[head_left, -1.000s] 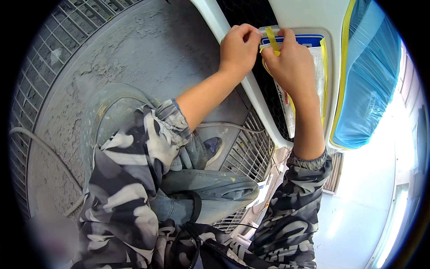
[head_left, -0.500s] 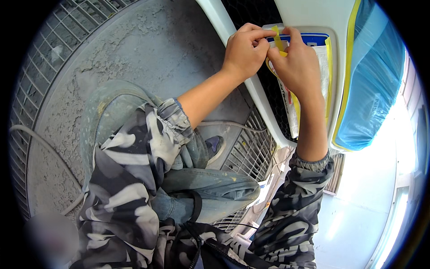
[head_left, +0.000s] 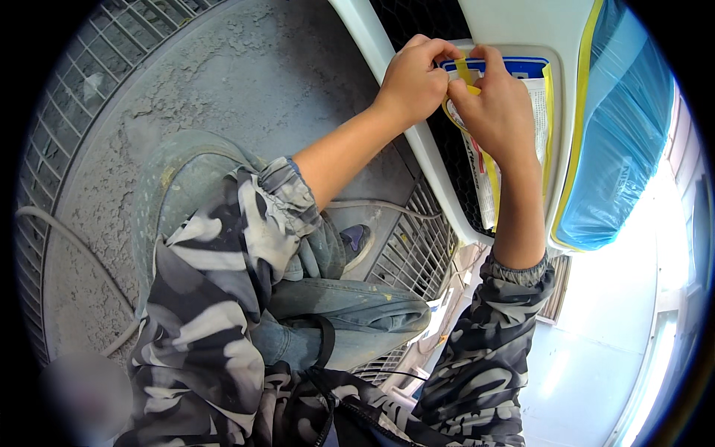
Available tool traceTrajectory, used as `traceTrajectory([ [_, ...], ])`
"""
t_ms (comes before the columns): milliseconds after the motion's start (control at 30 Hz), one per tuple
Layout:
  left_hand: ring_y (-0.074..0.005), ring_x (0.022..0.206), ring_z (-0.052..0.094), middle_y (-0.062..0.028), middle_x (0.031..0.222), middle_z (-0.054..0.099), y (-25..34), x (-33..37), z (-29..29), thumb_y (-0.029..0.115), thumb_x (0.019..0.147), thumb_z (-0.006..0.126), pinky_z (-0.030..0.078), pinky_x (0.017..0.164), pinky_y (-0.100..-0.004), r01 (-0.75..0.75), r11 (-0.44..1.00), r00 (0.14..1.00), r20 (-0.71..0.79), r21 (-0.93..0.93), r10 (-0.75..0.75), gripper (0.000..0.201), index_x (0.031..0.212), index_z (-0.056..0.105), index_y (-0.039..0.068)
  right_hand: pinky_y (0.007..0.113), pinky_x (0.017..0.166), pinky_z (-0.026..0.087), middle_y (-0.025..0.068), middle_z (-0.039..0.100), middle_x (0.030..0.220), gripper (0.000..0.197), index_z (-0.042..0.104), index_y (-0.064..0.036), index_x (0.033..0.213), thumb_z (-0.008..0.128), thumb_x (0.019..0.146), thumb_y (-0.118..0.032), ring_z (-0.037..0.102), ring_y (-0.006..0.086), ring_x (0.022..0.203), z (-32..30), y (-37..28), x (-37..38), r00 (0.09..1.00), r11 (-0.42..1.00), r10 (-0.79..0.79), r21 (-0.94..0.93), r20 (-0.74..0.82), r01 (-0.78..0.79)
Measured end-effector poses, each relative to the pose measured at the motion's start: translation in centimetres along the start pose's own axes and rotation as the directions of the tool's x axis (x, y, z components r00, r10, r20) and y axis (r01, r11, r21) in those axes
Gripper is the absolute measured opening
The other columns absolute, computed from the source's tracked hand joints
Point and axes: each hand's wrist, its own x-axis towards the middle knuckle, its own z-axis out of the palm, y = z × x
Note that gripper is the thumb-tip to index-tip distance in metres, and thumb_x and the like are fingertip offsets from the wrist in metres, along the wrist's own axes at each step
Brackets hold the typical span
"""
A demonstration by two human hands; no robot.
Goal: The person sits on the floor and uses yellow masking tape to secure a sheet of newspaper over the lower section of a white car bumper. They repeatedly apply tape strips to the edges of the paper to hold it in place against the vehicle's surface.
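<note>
My left hand (head_left: 418,80) is closed, thumb and fingertips pinched together at the left end of a yellow masking tape strip (head_left: 464,70). Beside it, my right hand (head_left: 497,112) is bent, its index finger pressing near the strip. A curved yellow edge, apparently a tape roll (head_left: 451,116), shows under the right hand's thumb side; the hand covers most of it. Beneath both hands lies a blue-edged plate (head_left: 527,67) partly covered by printed newspaper (head_left: 538,100). Yellow tape runs down the paper's right side. All this sits on a white car bumper (head_left: 514,26).
A black mesh grille (head_left: 421,21) lies left of the plate. Blue plastic film (head_left: 614,156), edged with yellow tape, covers the part to the right. Below are a dusty grey floor (head_left: 246,82), metal grating (head_left: 421,249) and a hose (head_left: 82,249). My bent legs are close underneath.
My left fingers have drawn back from over the tape strip and bent at its left end. My right hand stays nearly in place.
</note>
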Motion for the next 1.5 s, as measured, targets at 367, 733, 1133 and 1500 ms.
traceTrajectory([
  [367, -0.0238, 0.083, 0.053, -0.0103, 0.096, 0.051, 0.5, 1.3, -0.4, 0.002, 0.076, 0.057, 0.044, 0.075, -0.0286, -0.051, 0.957, 0.991, 0.13, 0.287, 0.014, 0.027, 0.102, 0.065, 0.002, 0.05, 0.066, 0.05, 0.0251, 0.064, 0.075, 0.039, 0.052, -0.0016, 0.11, 0.06, 0.079, -0.025, 0.063, 0.0426, 0.072, 0.6, 0.6, 0.0, 0.997, 0.999, -0.035, 0.019, -0.065, 0.037],
  [733, -0.0163, 0.085, 0.057, -0.0066, 0.092, 0.055, -0.9, 2.3, 1.5, -0.003, 0.076, 0.048, 0.046, 0.075, -0.0246, -0.068, 0.987, 0.997, 0.043, 0.144, 0.063, 0.029, 0.099, 0.066, -0.001, 0.036, 0.059, 0.047, 0.0186, 0.061, 0.069, 0.021, 0.063, -0.0053, 0.101, 0.061, 0.084, -0.017, 0.062, 0.0327, 0.06, 0.7, 2.6, -14.7, 0.943, 0.812, 0.251, 0.483, 0.216, -0.327],
  [1133, -0.008, 0.075, 0.044, -0.002, 0.096, 0.056, 1.4, 3.7, 6.8, -0.009, 0.069, 0.045, 0.034, 0.062, -0.0206, 0.288, 0.956, 0.931, 0.25, -0.06, -0.265, 0.053, 0.12, 0.059, -0.001, 0.026, 0.051, 0.04, 0.0027, 0.056, 0.056, 0.025, 0.068, -0.0001, 0.09, 0.056, 0.089, -0.022, 0.051, 0.0085, 0.051, 9.4, 21.2, -31.2, 0.508, 0.155, 0.805, 0.718, 0.307, -0.679],
  [1500, -0.0107, 0.08, 0.05, -0.0033, 0.094, 0.052, 0.8, 5.8, 12.7, -0.012, 0.074, 0.045, 0.041, 0.074, -0.022, -0.031, 0.847, 0.935, 0.315, 0.531, -0.163, 0.052, 0.125, 0.046, -0.001, 0.035, 0.068, 0.048, 0.0115, 0.065, 0.072, 0.021, 0.06, -0.0062, 0.092, 0.063, 0.079, -0.022, 0.063, 0.0278, 0.068, 8.2, 31.7, -34.0, 0.263, 0.109, 0.965, 0.88, 0.018, -0.461],
])
